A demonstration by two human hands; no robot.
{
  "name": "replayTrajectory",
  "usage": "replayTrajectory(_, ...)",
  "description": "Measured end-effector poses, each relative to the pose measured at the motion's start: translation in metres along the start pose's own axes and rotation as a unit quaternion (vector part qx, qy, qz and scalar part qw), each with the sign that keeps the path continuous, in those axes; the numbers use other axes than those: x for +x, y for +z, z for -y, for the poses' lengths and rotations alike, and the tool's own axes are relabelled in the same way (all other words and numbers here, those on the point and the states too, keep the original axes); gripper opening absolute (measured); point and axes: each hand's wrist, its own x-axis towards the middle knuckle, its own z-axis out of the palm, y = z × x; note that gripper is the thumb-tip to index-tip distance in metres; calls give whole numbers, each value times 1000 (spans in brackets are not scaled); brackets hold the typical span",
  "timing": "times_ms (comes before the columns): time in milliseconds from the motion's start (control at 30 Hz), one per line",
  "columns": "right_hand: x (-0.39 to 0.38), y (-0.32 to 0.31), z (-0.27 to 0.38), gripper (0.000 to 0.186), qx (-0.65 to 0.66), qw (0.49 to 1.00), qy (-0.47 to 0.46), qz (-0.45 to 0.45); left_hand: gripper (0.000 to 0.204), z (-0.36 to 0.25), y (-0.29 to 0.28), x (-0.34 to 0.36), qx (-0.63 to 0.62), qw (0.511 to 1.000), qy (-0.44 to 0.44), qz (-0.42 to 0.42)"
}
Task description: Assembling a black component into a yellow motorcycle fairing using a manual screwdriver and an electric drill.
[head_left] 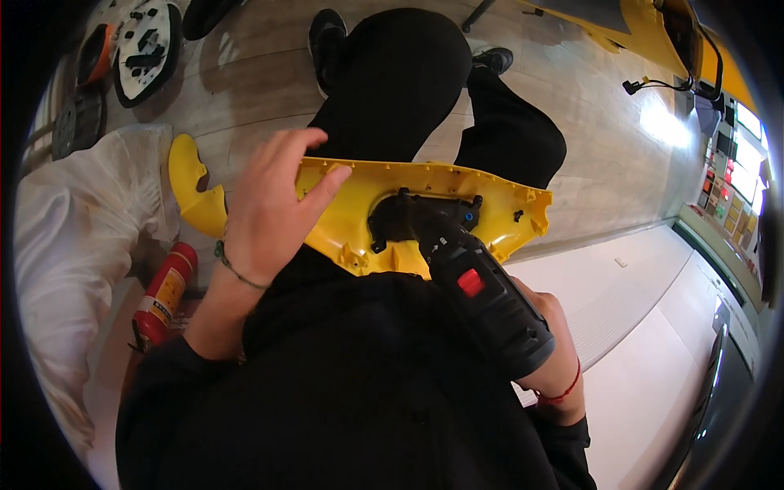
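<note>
Across my lap lies a yellow plastic shell panel (347, 219), hollow side up, with small ribs and posts along its edges. Set into its middle is a black plastic part (390, 222) with screw lugs around its rim. My right hand (539, 309) grips a black cordless screwdriver (482, 298) with a red switch; its front end points down at the black part, and its tip is hidden. Most of my right fingers are hidden behind the tool. Over the panel's left end, my left hand (269, 196) is open with fingers apart, holding nothing; whether it touches the panel I cannot tell.
To the left are a curved yellow piece (194, 184), a red fire extinguisher (171, 282) and crumpled white sheeting (90, 204). A white-and-black shell (147, 45) holding small black parts lies at far left. At far right stands a yellow body (621, 24) with a dangling cable connector (633, 86).
</note>
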Motion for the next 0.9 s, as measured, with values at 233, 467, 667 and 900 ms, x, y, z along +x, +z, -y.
replayTrajectory(233,-3,1,-3,31,-14,999,-36,7,26,5,-2,-5,-35,994,-44,90)
replayTrajectory(467,-13,9,-5,26,-13,999,-44,-20,25,1,8,-20,-47,998,32,-10)
replayTrajectory(667,-20,10,-1,33,17,1000,22,-13,25,-6,7,-20,-46,998,36,-11)
replayTrajectory(900,-25,13,3,37,6,999,22,-27,26,-11,5,-25,-40,997,54,-39)
